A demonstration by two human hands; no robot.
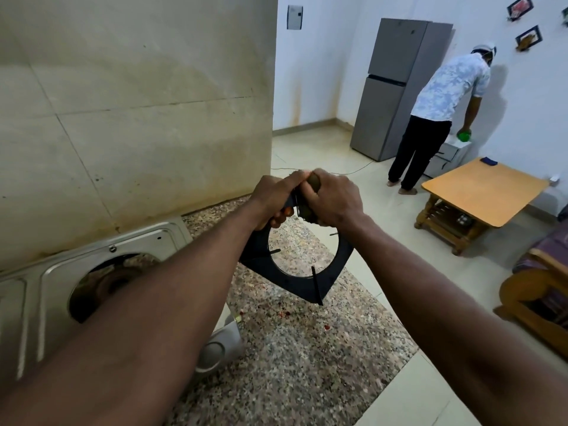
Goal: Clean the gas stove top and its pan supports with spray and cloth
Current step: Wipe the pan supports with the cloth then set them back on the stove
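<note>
While left hand (273,198) grips pan support (341,252) corner, right hand (335,201) clutches cloth (314,181) against it — rest hanging below.

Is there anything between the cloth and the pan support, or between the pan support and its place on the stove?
Nothing visible. The right hand presses the cloth directly on the upper corner of the pan support, which the left hand grips. Toward the stove top and its open burner hole, only the person's own left forearm crosses.
</note>
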